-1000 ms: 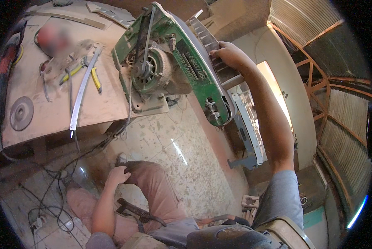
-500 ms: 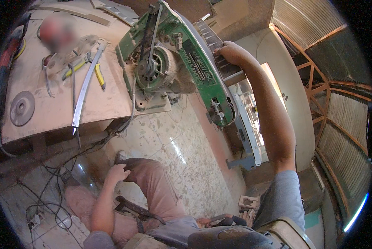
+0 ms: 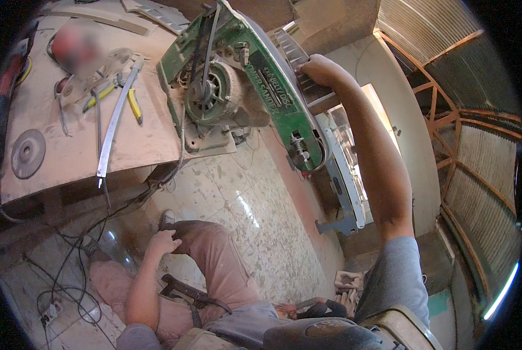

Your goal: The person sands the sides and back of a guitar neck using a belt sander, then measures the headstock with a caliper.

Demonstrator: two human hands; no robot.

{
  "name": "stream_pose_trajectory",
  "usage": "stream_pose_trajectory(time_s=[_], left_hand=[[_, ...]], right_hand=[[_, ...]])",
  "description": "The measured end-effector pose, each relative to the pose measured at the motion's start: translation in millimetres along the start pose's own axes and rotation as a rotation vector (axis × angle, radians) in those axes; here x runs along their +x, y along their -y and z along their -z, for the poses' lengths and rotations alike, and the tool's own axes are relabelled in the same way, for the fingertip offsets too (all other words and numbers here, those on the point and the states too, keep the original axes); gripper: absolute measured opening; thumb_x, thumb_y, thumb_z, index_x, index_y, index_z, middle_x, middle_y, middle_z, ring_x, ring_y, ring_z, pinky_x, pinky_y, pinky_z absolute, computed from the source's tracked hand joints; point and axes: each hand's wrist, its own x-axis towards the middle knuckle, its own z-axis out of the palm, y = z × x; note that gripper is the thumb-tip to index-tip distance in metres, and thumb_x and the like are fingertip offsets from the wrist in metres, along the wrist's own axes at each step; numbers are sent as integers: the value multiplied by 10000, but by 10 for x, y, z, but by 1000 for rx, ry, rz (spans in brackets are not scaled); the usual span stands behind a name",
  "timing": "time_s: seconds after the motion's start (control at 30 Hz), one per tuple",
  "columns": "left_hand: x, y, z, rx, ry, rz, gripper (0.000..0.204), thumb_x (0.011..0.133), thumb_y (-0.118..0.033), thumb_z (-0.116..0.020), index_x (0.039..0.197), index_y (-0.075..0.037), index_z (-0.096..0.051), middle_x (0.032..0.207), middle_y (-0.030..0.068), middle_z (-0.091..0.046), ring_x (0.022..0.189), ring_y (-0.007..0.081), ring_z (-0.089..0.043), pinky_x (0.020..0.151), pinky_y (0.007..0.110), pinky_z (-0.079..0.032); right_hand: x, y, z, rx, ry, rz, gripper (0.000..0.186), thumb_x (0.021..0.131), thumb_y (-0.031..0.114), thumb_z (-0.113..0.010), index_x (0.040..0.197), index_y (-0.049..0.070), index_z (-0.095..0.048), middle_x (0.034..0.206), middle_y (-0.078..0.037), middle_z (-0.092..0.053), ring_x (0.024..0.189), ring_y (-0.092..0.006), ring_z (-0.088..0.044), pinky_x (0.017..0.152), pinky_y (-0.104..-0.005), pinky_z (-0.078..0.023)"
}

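Observation:
My right hand (image 3: pixel 319 70) is closed on a grey ribbed metal piece (image 3: pixel 293 49), held along the far side of a green belt sander (image 3: pixel 272 81). My fingertips are partly hidden behind the piece. The sander stands at the edge of a dusty bench (image 3: pixel 150 143), its drive belt and dust-coated motor (image 3: pixel 214 96) exposed on the near side. My left hand (image 3: pixel 164 240) rests at my knee with its fingers loosely bent and thumb apart, holding nothing.
On the bench lie a grinding disc (image 3: pixel 29 153), yellow-handled pliers (image 3: pixel 134 106), a thin metal strip (image 3: pixel 118 119) and a red-and-black power tool (image 3: pixel 7 99). Black cables (image 3: pixel 68 286) tangle on the tiled floor. A grey metal frame (image 3: pixel 345 186) stands beyond the sander.
The view has shifted slightly, so the bench and sander sit a little further left and higher. My right hand stays on the ribbed piece; my left hand stays at my knee.

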Motion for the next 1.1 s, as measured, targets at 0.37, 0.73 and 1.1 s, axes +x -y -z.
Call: stream_pose_trajectory(time_s=[0.37, 0.73, 1.1], left_hand=[[-7, -9, 34, -8, 23, 0, 660, 869, -401, -697, 1401, -37, -556, 1386, 206, -585, 1287, 346, -562, 1091, 435, -440], [-193, 117, 241, 14, -1, -2, 702, 831, -407, -737, 1417, -68, -550, 1366, 208, -600, 1261, 353, -580, 1082, 422, -449], [-170, 575, -201, 115, -272, 66, 623, 853, -412, -706, 1358, -62, -598, 1273, 225, -649, 1187, 390, -615, 1022, 430, -476]], right_hand=[[-44, 73, 47, -128, -21, 49, 526, 918, 416, -602, 1027, -89, -700, 1017, -328, -685, 988, -434, -688, 855, -485, -522], [218, -113, 233, -26, -532, -64, 176, 829, 210, -698, 870, 53, -767, 948, -163, -752, 842, -322, -739, 780, -423, -584], [-261, -2068, -1151, 1606, -586, 64, 456, 1023, 309, -569, 1381, 27, -572, 1271, -107, -655, 1134, -206, -624, 984, -337, -495]])
